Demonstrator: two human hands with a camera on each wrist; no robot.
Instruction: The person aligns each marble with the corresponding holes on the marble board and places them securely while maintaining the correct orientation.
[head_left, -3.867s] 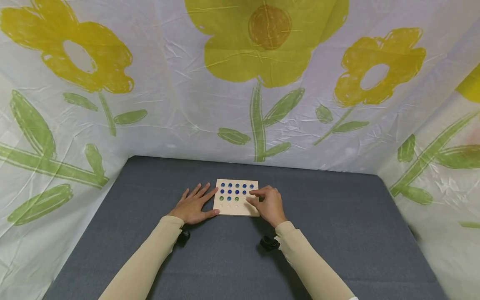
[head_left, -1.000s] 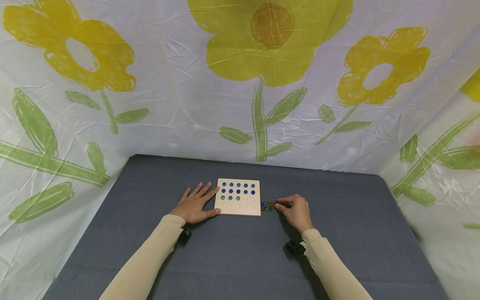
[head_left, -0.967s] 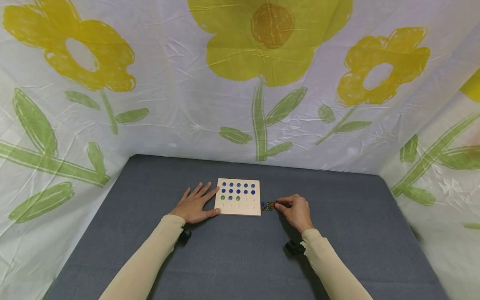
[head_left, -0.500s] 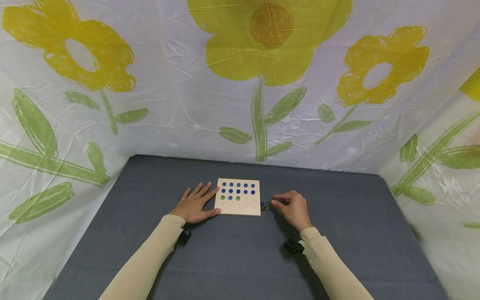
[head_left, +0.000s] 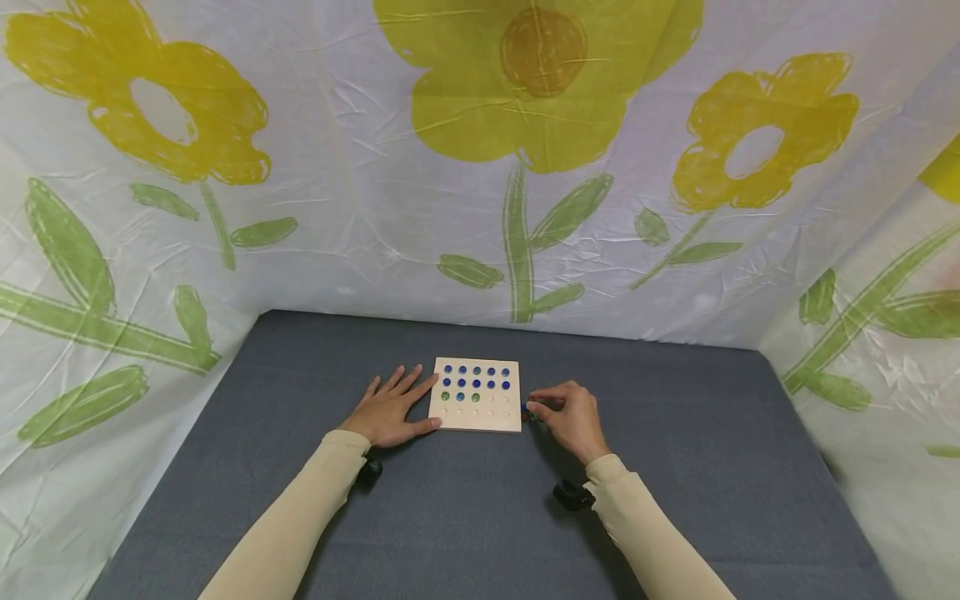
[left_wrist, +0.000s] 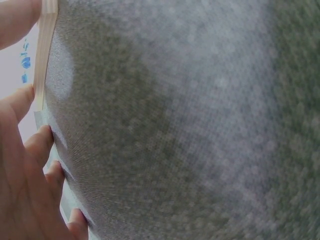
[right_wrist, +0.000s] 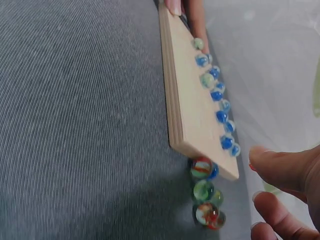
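A pale wooden board [head_left: 483, 421] with rows of round hollows lies flat, glass marbles [head_left: 476, 383] sitting in its two far rows and part of the third. My left hand [head_left: 385, 417] rests with spread fingers at the board's left side, index finger and thumb touching its edge. Beyond the right edge, my right hand [head_left: 573, 421] pinches a small marble [right_wrist: 251, 167], of which only a reddish sliver shows at the fingertip. Beneath that hand, several loose marbles [right_wrist: 203, 191] in red, green and blue lie against the board's end.
Dark grey cloth covers the table [head_left: 450, 517]. A white curtain [head_left: 337, 208] printed with yellow flowers hangs behind and at both sides. Small black cameras [head_left: 573, 495] sit under the wrists.
My right hand left the board for the loose marbles' far end, then slid left toward the board, fingers pinched. A blue marble shows at the second row's right end. The left hand stayed put.
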